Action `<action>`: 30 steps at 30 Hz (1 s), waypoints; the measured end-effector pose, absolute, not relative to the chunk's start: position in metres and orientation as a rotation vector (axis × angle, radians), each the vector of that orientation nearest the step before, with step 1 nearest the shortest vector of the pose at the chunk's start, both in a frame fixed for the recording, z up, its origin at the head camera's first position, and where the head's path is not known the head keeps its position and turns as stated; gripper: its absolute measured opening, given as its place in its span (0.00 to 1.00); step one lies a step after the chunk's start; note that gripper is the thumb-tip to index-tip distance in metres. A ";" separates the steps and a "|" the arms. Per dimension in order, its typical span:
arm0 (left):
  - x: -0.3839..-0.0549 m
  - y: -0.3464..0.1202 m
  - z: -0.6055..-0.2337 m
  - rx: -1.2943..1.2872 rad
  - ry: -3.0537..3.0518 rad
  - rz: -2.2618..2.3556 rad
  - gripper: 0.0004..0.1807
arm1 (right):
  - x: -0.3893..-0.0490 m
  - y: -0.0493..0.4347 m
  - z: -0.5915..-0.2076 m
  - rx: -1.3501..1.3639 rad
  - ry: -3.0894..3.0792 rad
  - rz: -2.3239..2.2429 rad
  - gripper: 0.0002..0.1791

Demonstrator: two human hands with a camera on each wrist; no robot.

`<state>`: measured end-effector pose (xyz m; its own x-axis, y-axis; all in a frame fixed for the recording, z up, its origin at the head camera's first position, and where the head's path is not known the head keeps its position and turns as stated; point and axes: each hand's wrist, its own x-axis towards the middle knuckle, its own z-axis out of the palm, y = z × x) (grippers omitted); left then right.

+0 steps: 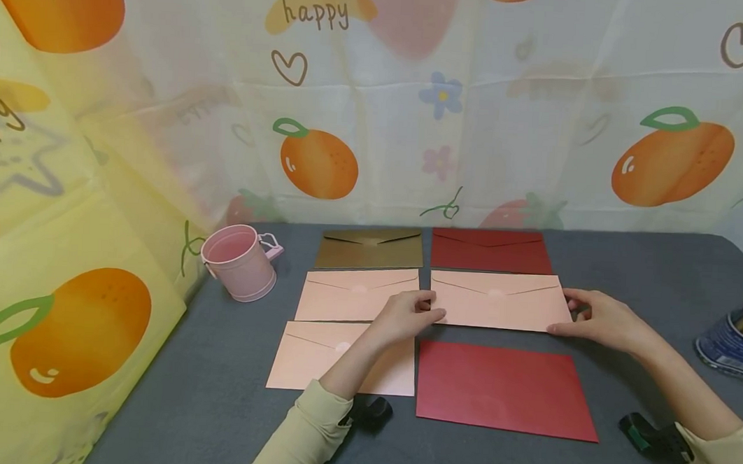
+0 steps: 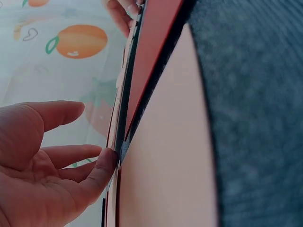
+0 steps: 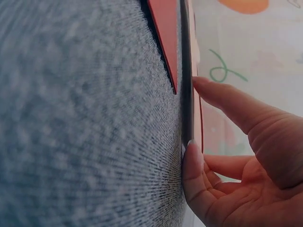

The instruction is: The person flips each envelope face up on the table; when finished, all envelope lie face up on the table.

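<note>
A pale pink envelope [image 1: 500,305] lies flap side up in the right-hand column, between my two hands. My left hand [image 1: 405,314] is at its left end; one fingertip touches near the edge, while the thumb [image 2: 64,113] stands out straight, off the paper. At the opposite end, my right hand [image 1: 600,321] touches the right edge, its thumb [image 3: 222,94] by the near corner and a fingertip by the side. Under my left forearm is another pink envelope [image 1: 307,369], partly hidden. A red envelope [image 1: 505,390] lies plain side up nearer me.
Behind are a gold envelope [image 1: 370,251], a dark red envelope [image 1: 490,249] and a further pink envelope [image 1: 342,304]. A pink cup [image 1: 240,267] stands at the left. A blue holder [image 1: 731,349] with sticks is at the right edge. A fruit-printed curtain [image 1: 378,99] hangs behind the grey table [image 1: 180,390].
</note>
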<state>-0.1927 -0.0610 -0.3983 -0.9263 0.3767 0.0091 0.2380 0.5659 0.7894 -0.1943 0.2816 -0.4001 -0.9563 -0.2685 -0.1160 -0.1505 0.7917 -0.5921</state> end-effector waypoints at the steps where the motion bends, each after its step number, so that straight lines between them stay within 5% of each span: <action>1: -0.193 -0.061 -0.399 0.538 2.636 1.284 0.08 | -0.194 0.281 -0.400 -0.341 2.788 -0.896 0.52; 8: -0.197 -0.061 -0.402 0.634 2.644 1.210 0.14 | -0.192 0.281 -0.401 -0.377 2.819 -0.825 0.52; 18: -0.194 -0.061 -0.398 0.701 2.679 1.075 0.08 | -0.192 0.281 -0.400 -0.383 2.844 -0.771 0.52; 30: -0.178 -0.060 -0.393 0.767 2.583 1.055 0.34 | -0.171 0.280 -0.394 -0.507 2.939 -0.745 0.49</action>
<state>-0.1785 -0.0603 -0.3928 -0.8309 0.5556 -0.0289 0.3764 0.5996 0.7062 -0.1711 0.2804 -0.3943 -0.9433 -0.3316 0.0154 -0.2988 0.8281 -0.4742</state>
